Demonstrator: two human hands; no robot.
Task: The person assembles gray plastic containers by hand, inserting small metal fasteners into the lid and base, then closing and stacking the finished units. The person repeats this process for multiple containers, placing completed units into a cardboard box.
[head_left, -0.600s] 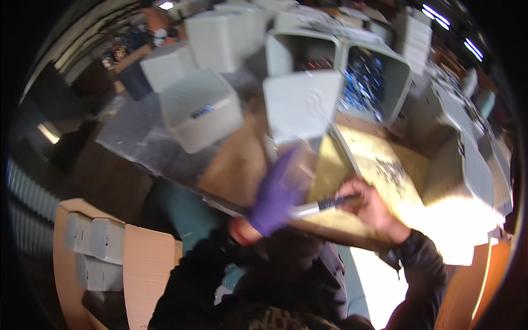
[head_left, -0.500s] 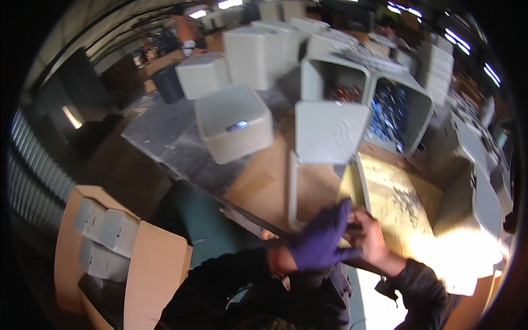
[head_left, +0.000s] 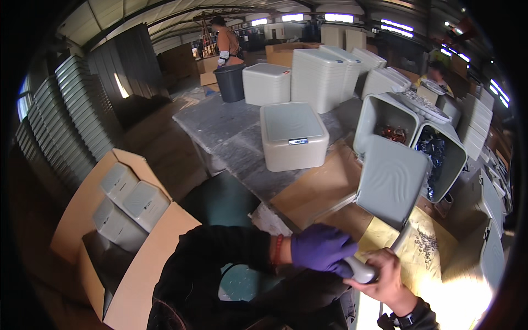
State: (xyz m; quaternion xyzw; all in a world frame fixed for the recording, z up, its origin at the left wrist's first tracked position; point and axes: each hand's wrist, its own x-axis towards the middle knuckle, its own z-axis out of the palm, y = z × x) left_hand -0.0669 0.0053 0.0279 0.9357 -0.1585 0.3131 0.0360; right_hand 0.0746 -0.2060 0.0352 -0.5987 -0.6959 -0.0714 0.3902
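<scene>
My left hand [head_left: 323, 250], in a purple glove, has its fingers closed round a rounded grey plastic piece [head_left: 363, 270]. My bare right hand [head_left: 388, 278] grips the same piece from the right, thumb underneath. Just beyond the hands, a grey plastic lid [head_left: 391, 181] with wavy raised lines stands tilted up on a thin grey frame [head_left: 336, 207]. The hands hide part of the frame, and I cannot tell whether the held piece belongs to it. Small metal parts [head_left: 426, 245] lie in a pile on a yellow sheet [head_left: 379, 236] to the right.
A lidded grey bin [head_left: 294, 137] stands on the dark table [head_left: 220, 129]. Two bins on their sides hold orange parts [head_left: 395, 133] and blue-wrapped parts [head_left: 432, 151]. At lower left, a cardboard box [head_left: 148, 275] contains grey bins. Stacked bins and a person [head_left: 226, 44] are farther back.
The view has swung left, so the scene sits farther right. The tilted lid has turned slightly. My hands have closed together round the grey piece, which now shows between them.
</scene>
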